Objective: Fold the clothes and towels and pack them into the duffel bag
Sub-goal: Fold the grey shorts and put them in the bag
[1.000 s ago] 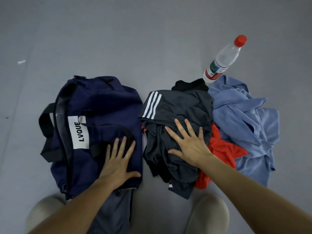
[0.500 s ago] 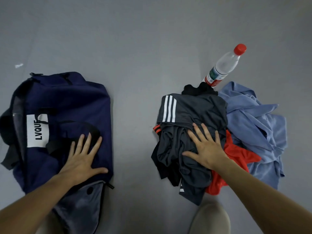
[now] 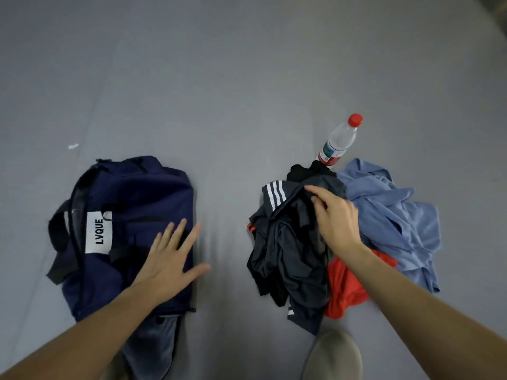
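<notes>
A navy duffel bag (image 3: 131, 204) with a white LVQUE label lies on the grey floor at the left, zipped shut. My left hand (image 3: 167, 261) rests flat on its right end, fingers spread and straight. To the right sits a heap of clothes: a dark grey garment with white stripes (image 3: 290, 242) on top, a red garment (image 3: 345, 286) under it, a light blue shirt (image 3: 392, 215) at the right, and a black piece (image 3: 304, 170) at the back. My right hand (image 3: 334, 218) curls its fingers into the dark grey garment near its top and pinches the cloth.
A clear plastic water bottle (image 3: 338, 141) with a red cap lies on the floor behind the heap. A grey garment (image 3: 153, 349) lies under the bag's near end. My knee (image 3: 332, 355) shows at the bottom edge. A small white scrap (image 3: 72, 146) lies at the left.
My right hand has gone from lying flat on the dark grey garment to pinching its cloth farther back. The left hand has slid toward the bag's right end.
</notes>
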Tool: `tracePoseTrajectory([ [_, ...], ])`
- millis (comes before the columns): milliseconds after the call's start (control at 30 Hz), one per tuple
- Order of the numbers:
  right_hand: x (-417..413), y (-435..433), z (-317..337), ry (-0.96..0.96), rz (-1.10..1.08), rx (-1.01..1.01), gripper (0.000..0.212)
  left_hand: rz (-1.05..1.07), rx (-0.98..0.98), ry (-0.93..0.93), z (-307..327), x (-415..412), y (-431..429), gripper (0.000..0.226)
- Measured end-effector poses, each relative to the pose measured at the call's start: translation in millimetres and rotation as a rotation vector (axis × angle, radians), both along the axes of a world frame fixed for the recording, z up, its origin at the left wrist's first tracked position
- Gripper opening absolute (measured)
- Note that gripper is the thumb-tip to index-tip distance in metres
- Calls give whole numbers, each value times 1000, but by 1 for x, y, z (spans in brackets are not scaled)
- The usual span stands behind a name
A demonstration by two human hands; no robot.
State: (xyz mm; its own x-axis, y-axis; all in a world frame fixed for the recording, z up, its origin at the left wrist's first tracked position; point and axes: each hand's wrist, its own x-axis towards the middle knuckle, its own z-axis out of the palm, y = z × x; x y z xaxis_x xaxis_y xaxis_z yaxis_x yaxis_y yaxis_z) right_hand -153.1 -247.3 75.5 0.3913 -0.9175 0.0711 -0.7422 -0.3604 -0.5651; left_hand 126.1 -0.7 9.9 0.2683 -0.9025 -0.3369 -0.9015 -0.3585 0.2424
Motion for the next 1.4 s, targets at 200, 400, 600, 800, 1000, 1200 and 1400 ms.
tracePoseTrajectory([
  [200, 27, -10, 114, -147, 65, 99, 48, -74, -248, 50, 131, -32, -60, 78],
  [400, 53, 18, 240, -479, 187, 115, 41, -22, -438, 140, 255, -61, -49, 80],
  [600, 63, 61, 319, -631, 251, 123, 32, 4, -671, 54, 317, -70, -2, 88],
  [800, 68, 113, 313, -603, 391, 264, 32, 145, -672, 240, 331, -85, 2, 93],
  [1000, 76, 122, 280, -439, 404, 231, 31, 322, -697, 362, 322, -53, -3, 35],
  [1200, 87, 127, 263, -146, 510, 260, 20, 349, -749, 479, 336, -42, -8, 32],
  [1400, 102, 131, 268, -301, 484, 210, 8, 366, -759, 651, 338, -41, -7, 42],
])
